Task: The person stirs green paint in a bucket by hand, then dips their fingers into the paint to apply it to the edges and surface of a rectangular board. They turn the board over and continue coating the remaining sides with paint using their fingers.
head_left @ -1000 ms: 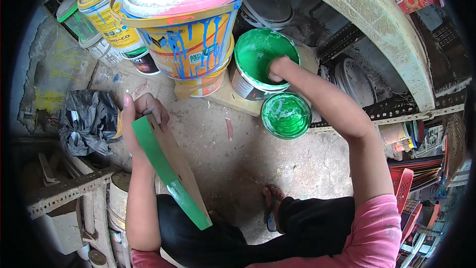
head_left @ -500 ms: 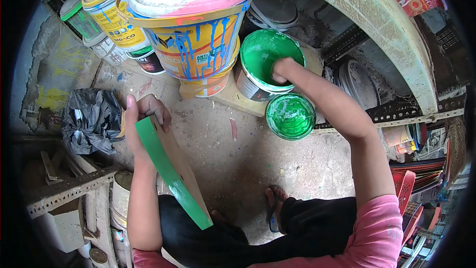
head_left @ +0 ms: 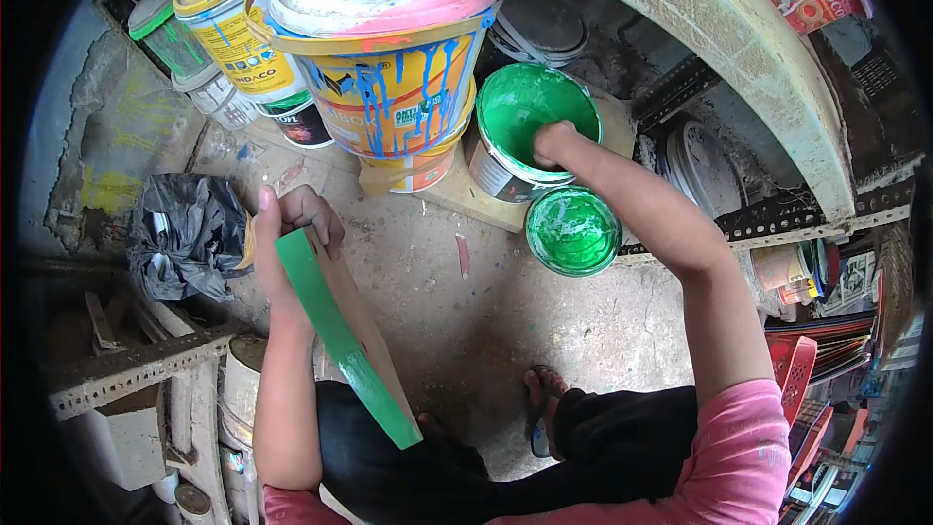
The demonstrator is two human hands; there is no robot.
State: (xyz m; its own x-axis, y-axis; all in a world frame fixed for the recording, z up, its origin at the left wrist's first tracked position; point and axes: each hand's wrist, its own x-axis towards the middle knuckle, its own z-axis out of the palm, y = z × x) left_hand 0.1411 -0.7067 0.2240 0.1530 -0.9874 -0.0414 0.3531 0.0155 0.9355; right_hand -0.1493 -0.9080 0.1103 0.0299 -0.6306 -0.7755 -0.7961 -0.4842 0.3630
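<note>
My left hand (head_left: 296, 224) is closed around the upper end of a wooden board (head_left: 355, 316), thumb sticking up. The board's long edge is painted green, with a wet shine along its lower half, and it slants down over my left knee. My right hand (head_left: 556, 144) reaches inside a bucket (head_left: 515, 102) coated with green paint. Its fingers look curled, but their tips and anything they hold are hidden. Just in front of that bucket lies a round lid (head_left: 573, 230) smeared with wet green paint.
A large paint-streaked yellow bucket (head_left: 389, 87) stands left of the green one, with smaller paint pails (head_left: 238, 44) beyond it. A black plastic bag (head_left: 185, 233) sits at the left. A curved beam (head_left: 719, 49) arches over the right side. Metal shelf rails (head_left: 136, 369) edge the space.
The view has shifted slightly, moving most things a little to the right. My left hand still grips the board, and my right hand stays inside the bucket.
</note>
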